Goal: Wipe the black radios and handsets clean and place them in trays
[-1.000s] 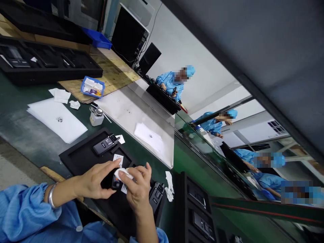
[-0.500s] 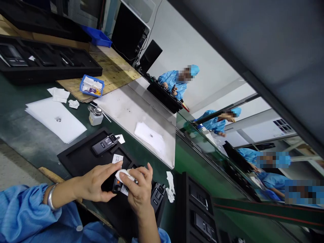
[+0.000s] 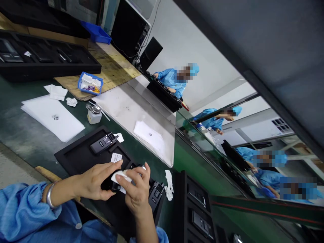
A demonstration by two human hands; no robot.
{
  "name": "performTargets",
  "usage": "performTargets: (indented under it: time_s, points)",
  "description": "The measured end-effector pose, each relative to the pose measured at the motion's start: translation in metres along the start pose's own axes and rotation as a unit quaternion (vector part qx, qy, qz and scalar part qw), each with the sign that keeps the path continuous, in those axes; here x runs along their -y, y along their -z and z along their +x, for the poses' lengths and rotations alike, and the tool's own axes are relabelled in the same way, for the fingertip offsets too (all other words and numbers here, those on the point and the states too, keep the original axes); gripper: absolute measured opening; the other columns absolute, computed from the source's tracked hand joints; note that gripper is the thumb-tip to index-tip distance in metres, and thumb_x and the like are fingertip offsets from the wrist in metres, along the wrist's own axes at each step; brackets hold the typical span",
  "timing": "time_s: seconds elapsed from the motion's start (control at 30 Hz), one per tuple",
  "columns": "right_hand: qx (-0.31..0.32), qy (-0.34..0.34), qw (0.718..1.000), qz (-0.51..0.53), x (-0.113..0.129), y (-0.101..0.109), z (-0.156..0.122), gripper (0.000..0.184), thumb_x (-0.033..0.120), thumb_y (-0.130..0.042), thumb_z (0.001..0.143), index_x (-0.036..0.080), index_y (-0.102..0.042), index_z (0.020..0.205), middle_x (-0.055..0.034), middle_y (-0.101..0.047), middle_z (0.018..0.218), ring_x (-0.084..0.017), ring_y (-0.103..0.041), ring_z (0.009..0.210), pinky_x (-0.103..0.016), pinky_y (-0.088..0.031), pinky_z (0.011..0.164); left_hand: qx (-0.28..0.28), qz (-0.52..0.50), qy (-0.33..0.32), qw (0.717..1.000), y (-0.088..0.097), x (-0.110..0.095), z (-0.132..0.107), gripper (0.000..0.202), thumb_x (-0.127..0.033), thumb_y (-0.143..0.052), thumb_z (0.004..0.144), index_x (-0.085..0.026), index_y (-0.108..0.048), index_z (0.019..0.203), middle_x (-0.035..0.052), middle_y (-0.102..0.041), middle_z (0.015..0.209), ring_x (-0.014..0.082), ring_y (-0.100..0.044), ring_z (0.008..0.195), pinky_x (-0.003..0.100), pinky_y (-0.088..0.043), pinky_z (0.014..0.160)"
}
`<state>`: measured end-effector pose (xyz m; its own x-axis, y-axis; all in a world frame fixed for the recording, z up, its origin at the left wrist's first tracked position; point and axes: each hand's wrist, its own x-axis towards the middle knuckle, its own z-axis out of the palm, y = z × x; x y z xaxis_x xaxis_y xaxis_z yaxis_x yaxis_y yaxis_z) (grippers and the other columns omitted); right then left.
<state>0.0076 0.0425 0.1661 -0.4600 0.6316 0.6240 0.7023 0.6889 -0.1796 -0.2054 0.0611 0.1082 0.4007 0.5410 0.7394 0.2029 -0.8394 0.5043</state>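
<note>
My left hand (image 3: 97, 180) holds a black handheld radio (image 3: 115, 186) between thumb and fingers, over a black foam tray (image 3: 73, 152). Pinched in my right hand (image 3: 138, 189) is a white wiping cloth (image 3: 117, 176), pressed against the top of that radio. Much of the radio is hidden by the fingers and the cloth. A white label (image 3: 116, 157) shows just beyond my left fingertips. Another radio (image 3: 103, 143) lies in the tray's far part, and one more radio (image 3: 155, 196) sits to the right of my right hand.
A white pump bottle (image 3: 94, 117), a stack of white sheets (image 3: 54, 118) and a small blue box (image 3: 90, 84) lie beyond the tray. Crumpled cloth (image 3: 168, 185) is at the right, near a second foam tray (image 3: 184, 209). Co-workers in blue sit across the line.
The cloth has shifted slightly left over the radio's end, covering the orange spot that showed before. Both hands keep their grip. The view has moved a little.
</note>
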Motion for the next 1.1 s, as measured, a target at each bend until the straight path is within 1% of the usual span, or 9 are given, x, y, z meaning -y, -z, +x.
performTargets:
  time_s: [0.13, 0.3, 0.43, 0.6, 0.7, 0.87, 0.97, 1.03, 1.1]
  points:
    - [0.013, -0.008, 1.000, -0.004, 0.000, 0.000, -0.002, 0.041, 0.009, -0.054, 0.091, 0.040, -0.071, 0.113, 0.0029, -0.067, 0.098, -0.017, -0.054, 0.095, -0.058, -0.027, 0.112, -0.001, 0.003, 0.000, 1.000, 0.001, 0.001, 0.000, 0.097, -0.021, -0.069, 0.080, -0.012, -0.013, 0.159, 0.0219, -0.061, 0.135, 0.0308, -0.066, 0.115, 0.041, -0.060, 0.094]
    - [0.006, -0.008, 1.000, -0.021, -0.002, -0.004, 0.003, 0.036, 0.011, -0.053, 0.093, 0.037, -0.072, 0.109, 0.0022, -0.068, 0.098, -0.018, -0.052, 0.095, -0.060, -0.024, 0.111, 0.001, -0.008, 0.022, 1.000, 0.004, 0.002, 0.001, 0.096, -0.022, -0.069, 0.080, -0.011, -0.014, 0.158, 0.0211, -0.065, 0.129, 0.0292, -0.068, 0.111, 0.040, -0.060, 0.092]
    - [-0.017, -0.049, 0.997, -0.063, -0.013, -0.004, 0.006, 0.042, 0.004, -0.047, 0.093, 0.034, -0.073, 0.105, 0.0010, -0.067, 0.098, -0.018, -0.051, 0.095, -0.060, -0.025, 0.109, -0.002, 0.003, 0.000, 1.000, 0.007, 0.000, 0.003, 0.094, -0.021, -0.066, 0.082, -0.010, -0.014, 0.159, 0.0215, -0.064, 0.129, 0.0294, -0.067, 0.114, 0.040, -0.060, 0.093]
    - [-0.079, -0.121, 0.987, -0.062, -0.019, 0.001, -0.035, 0.043, 0.002, -0.048, 0.090, 0.031, -0.074, 0.107, -0.0015, -0.062, 0.098, -0.017, -0.054, 0.093, -0.058, -0.031, 0.106, 0.000, -0.006, -0.004, 1.000, 0.006, 0.000, 0.001, 0.094, -0.020, -0.068, 0.081, -0.009, -0.015, 0.158, 0.0215, -0.066, 0.126, 0.0294, -0.067, 0.112, 0.040, -0.060, 0.093]
    - [-0.096, -0.154, 0.981, -0.062, -0.016, 0.001, -0.062, 0.045, 0.001, -0.048, 0.089, 0.032, -0.074, 0.108, -0.0020, -0.061, 0.097, -0.018, -0.055, 0.094, -0.057, -0.034, 0.104, 0.004, 0.004, -0.010, 1.000, 0.003, 0.002, -0.001, 0.092, -0.021, -0.069, 0.081, -0.007, -0.019, 0.157, 0.0229, -0.063, 0.130, 0.0301, -0.065, 0.117, 0.040, -0.059, 0.095]
    - [-0.119, -0.190, 0.973, -0.060, -0.014, 0.004, -0.091, 0.045, 0.001, -0.049, 0.089, 0.031, -0.073, 0.113, -0.0026, -0.061, 0.099, -0.018, -0.059, 0.093, -0.054, -0.036, 0.102, 0.008, 0.017, -0.021, 1.000, 0.001, -0.001, 0.000, 0.091, -0.022, -0.068, 0.082, -0.009, -0.019, 0.157, 0.0205, -0.063, 0.129, 0.0276, -0.064, 0.117, 0.037, -0.058, 0.096]
    - [-0.142, -0.225, 0.961, -0.076, -0.017, 0.004, -0.111, 0.045, 0.003, -0.050, 0.089, 0.031, -0.073, 0.115, -0.0030, -0.062, 0.100, -0.018, -0.060, 0.093, -0.053, -0.038, 0.102, 0.016, 0.054, 0.036, 0.998, 0.001, -0.002, 0.009, 0.092, -0.024, -0.068, 0.083, -0.015, -0.016, 0.158, 0.0169, -0.063, 0.129, 0.0267, -0.064, 0.116, 0.036, -0.057, 0.096]
    - [-0.157, -0.256, 0.950, -0.082, -0.021, 0.002, -0.126, 0.044, 0.004, -0.049, 0.090, 0.030, -0.073, 0.116, -0.0041, -0.063, 0.102, -0.018, -0.060, 0.094, -0.051, -0.040, 0.101, 0.038, 0.081, 0.130, 0.988, -0.002, 0.001, 0.025, 0.093, -0.029, -0.067, 0.084, -0.019, -0.012, 0.159, 0.0145, -0.063, 0.128, 0.0263, -0.066, 0.112, 0.037, -0.056, 0.095]
    - [-0.180, -0.291, 0.937, -0.078, -0.025, -0.001, -0.138, 0.041, 0.007, -0.049, 0.091, 0.029, -0.074, 0.115, -0.0054, -0.064, 0.103, -0.019, -0.060, 0.096, -0.046, -0.045, 0.096, 0.085, 0.116, 0.247, 0.958, -0.008, 0.009, 0.049, 0.093, -0.037, -0.065, 0.084, -0.021, -0.013, 0.158, 0.0138, -0.062, 0.130, 0.0287, -0.067, 0.111, 0.039, -0.055, 0.094]
